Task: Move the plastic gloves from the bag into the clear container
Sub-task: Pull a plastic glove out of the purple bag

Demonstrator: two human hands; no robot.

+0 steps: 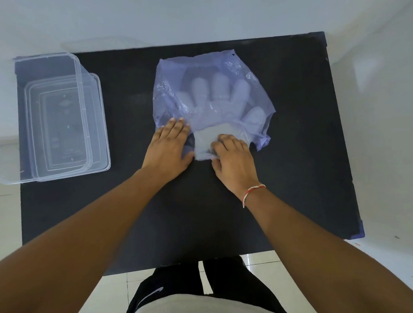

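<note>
Clearly at the start: nothing has reached the container yet.
Gloves: the stack of thin translucent plastic gloves (217, 100) lies mostly inside the crinkled pale-violet plastic bag (209, 66), fingers pointing away from the person; only the whitish cuff end sticks out of the bag's near opening.
Left hand: the left hand (167, 146) lies flat, fingers together, pressing the bag's near-left edge onto the black rectangular table top (297, 150).
Right hand: the right hand (232, 159) has its fingers curled on the protruding cuff, apparently pinching it; the exact grip is hidden under the knuckles.
Container: the clear rectangular plastic container (7, 158) stands open and empty at the table's left edge, well apart from the bag, with a clear lid-like piece (100, 119) beside or beneath it.
Done: at most, the cuff is drawn out.
Left: pulling the gloves free, carrying them across, laying them in the container.
Writing: embossed marks show on the container's base, too faint to read; a white swoosh logo (150, 297) sits on the person's black shorts.
</note>
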